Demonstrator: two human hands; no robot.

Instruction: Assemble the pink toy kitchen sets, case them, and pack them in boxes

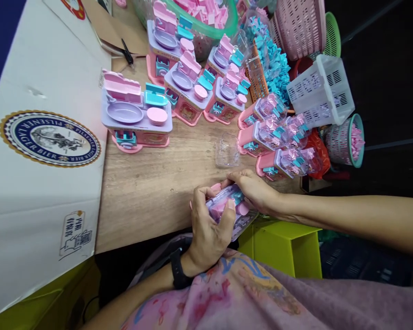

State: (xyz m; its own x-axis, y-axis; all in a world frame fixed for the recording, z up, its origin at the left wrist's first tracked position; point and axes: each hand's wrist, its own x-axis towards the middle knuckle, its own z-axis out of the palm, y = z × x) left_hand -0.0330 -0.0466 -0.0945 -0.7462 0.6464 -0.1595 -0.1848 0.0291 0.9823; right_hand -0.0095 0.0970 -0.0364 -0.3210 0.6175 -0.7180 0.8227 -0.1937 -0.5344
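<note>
Near the table's front edge, my left hand (209, 231) wraps round a pink and purple toy kitchen sink unit (223, 208), its thumb pressed on top. Clear plastic seems to lie over the toy's upper side. My right hand (256, 190) grips the far right end of the same toy; its fingertips are partly hidden behind it. Just beyond the hands, a clear plastic cover (227, 153) lies on the wooden table (141, 192). Several toy units with clear covers, such as one covered toy unit (278, 162), stand to the right of it.
Uncovered toy sink units (136, 112) stand at the back left, beside a white carton (48, 151). Behind are a green-rimmed tub (236, 23) of pink parts, blue parts (273, 57), scissors (127, 52) and a white basket (320, 91). A yellow-green bin (275, 245) sits below the table edge.
</note>
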